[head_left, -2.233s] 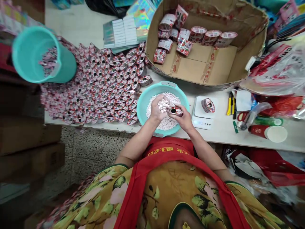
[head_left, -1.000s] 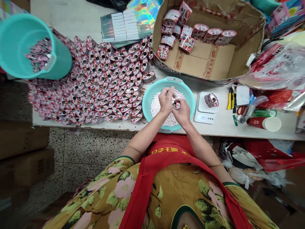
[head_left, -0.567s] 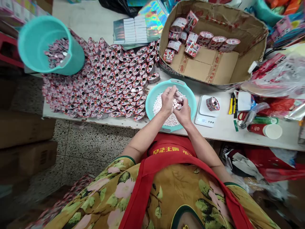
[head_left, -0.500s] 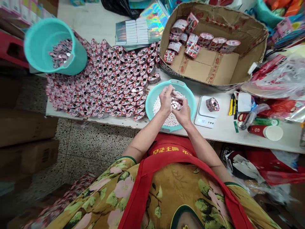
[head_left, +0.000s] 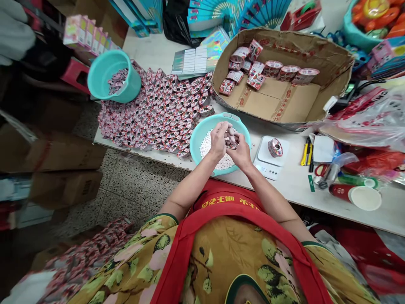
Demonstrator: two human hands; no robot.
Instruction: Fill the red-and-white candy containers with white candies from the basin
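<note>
Both my hands meet over a teal basin point(head_left: 196, 147) of small white pellets point(head_left: 224, 162). In my right hand point(head_left: 241, 154) is a small printed box point(head_left: 233, 145), thumb and fingers around its sides. My left hand point(head_left: 219, 138) is closed beside the box's mouth, fingers pressed together and curved over it; whatever they hold is hidden. A white digital scale point(head_left: 265, 162) stands right of the basin with another printed box point(head_left: 275, 147) upright on it. To the left, rows of open printed boxes point(head_left: 158, 114) cover the table.
A teal bucket point(head_left: 131, 88) of small pieces stands at the far left. Behind the basin, a cardboard carton point(head_left: 291, 103) holds several printed boxes. Yellow cutters point(head_left: 305, 153), a paper cup point(head_left: 351, 194) and plastic bags point(head_left: 370, 120) lie on the right. Blue fans point(head_left: 253, 17) stand at the back.
The camera view has shifted, so the table's things sit lower and the left side shows more. White pellets seen between my hands before are now mostly hidden; both hands stay over the basin.
</note>
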